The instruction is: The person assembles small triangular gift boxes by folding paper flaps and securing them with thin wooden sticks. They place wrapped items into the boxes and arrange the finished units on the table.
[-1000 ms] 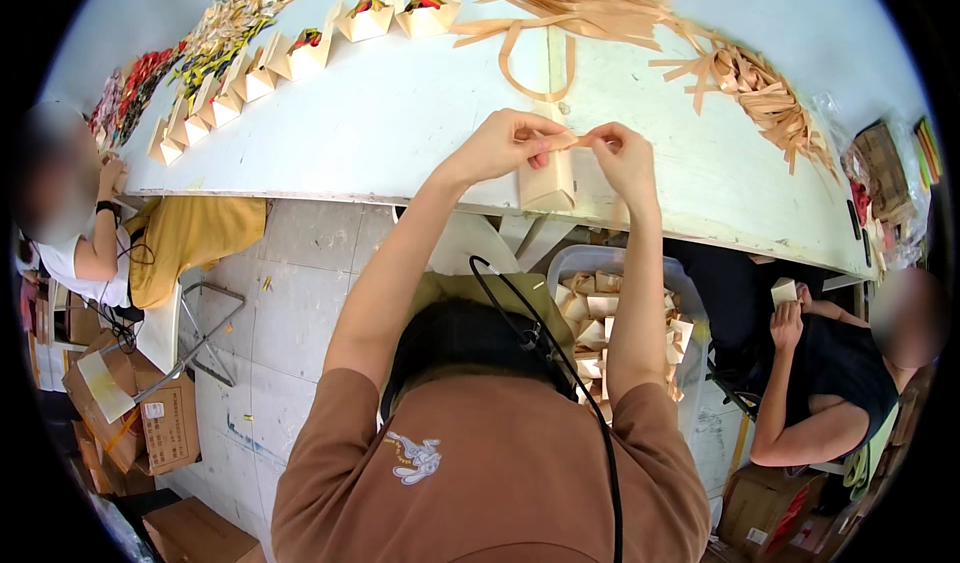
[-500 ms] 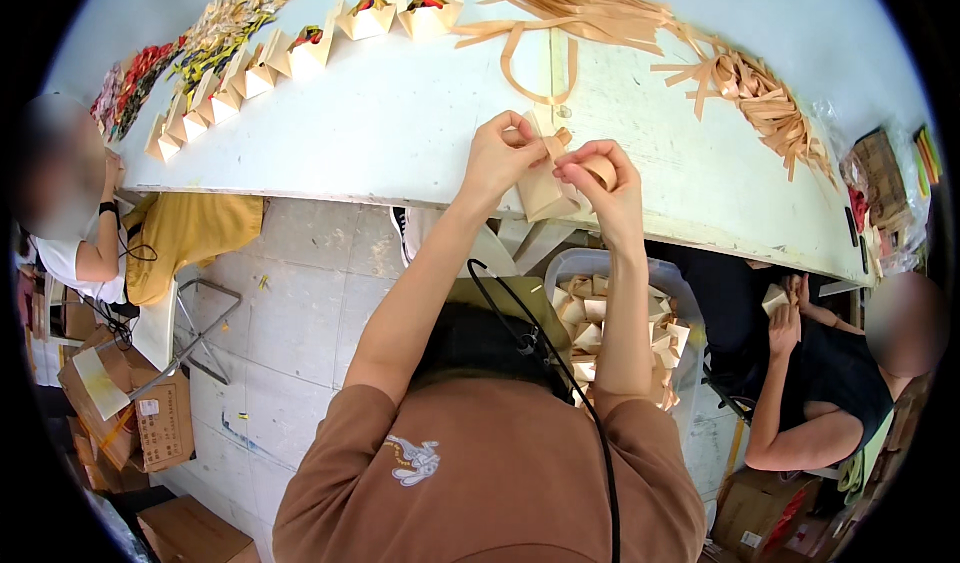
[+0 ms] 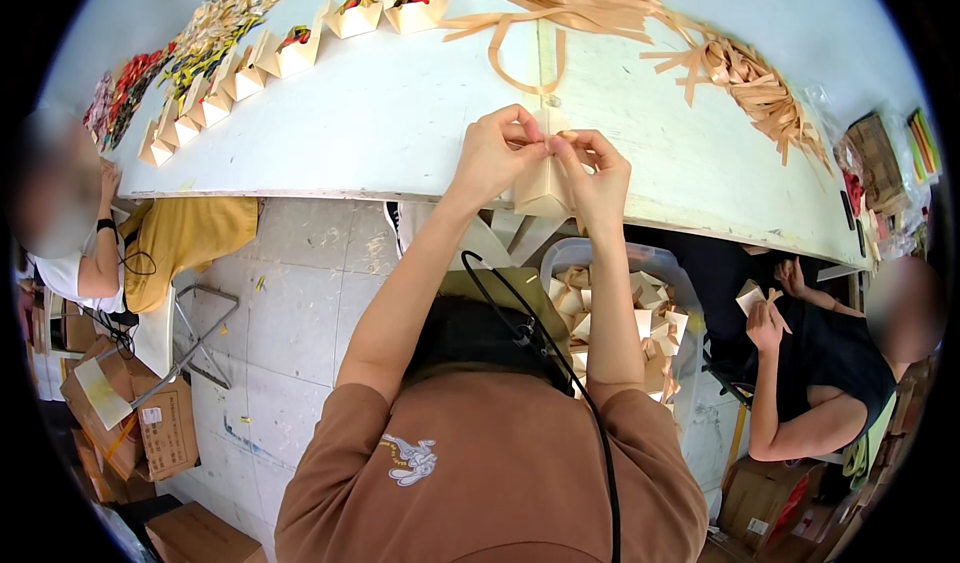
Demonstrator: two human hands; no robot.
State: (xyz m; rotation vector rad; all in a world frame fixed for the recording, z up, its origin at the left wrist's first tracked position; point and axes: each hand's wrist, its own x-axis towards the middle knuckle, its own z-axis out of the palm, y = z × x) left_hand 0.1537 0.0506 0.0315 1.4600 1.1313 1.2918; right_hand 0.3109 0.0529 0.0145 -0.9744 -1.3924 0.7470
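Note:
A small cream cardboard box (image 3: 543, 193) stands near the front edge of the white table, between my two hands. My left hand (image 3: 498, 155) is closed in a pinch over the top of the box. From the other side my right hand (image 3: 597, 171) pinches too, its fingertips meeting those of the left. Between the fingertips is a tan ribbon (image 3: 567, 136), mostly hidden by the fingers. Just beyond the box lies a loose loop of the same tan ribbon (image 3: 497, 53).
Cream boxes (image 3: 292, 53) with colourful contents line the table (image 3: 390, 133) at the left. Cut ribbon strips (image 3: 590, 3) lie at the back. A clear bin (image 3: 690, 293) of folded boxes stands below my right arm. Co-workers sit left and right; the right one's hand (image 3: 765, 325) holds a box.
A wide ribbon loop stood out from my right fingers earlier; it is no longer visible there. My right hand has come in against the left. The co-worker's hands at right have moved apart.

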